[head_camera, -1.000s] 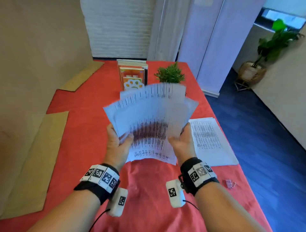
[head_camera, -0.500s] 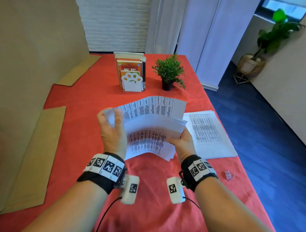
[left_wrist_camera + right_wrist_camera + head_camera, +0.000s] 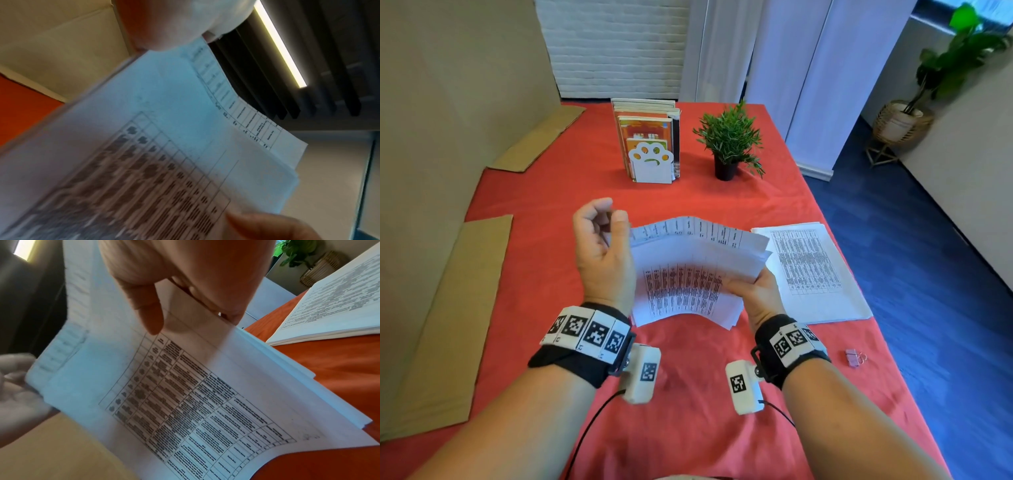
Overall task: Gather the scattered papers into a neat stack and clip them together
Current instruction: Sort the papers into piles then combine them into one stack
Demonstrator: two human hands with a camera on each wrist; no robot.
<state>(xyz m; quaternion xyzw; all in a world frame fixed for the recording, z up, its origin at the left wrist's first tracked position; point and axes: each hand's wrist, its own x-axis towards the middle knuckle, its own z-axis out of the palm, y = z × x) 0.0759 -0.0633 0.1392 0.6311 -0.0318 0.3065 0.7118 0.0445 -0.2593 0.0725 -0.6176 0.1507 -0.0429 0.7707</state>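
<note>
Above the red tablecloth I hold a bundle of printed papers, its sheets slightly fanned at the far edge. My right hand grips the bundle's right side with the thumb on top, which also shows in the right wrist view. My left hand stands upright against the bundle's left edge with fingers loosely curled and nothing pinched between them. A second stack of printed sheets lies flat on the cloth to the right. Near the table's right edge a small pink binder clip lies on the cloth.
A rack of books with a paw-shaped bookend and a small potted plant stand at the far middle. Cardboard pieces lie along the left side. The table's right edge drops to a blue floor.
The wide fan of papers has come down lower and closed into a tighter bundle. My left hand let go of the lower left corner and moved up to the left edge.
</note>
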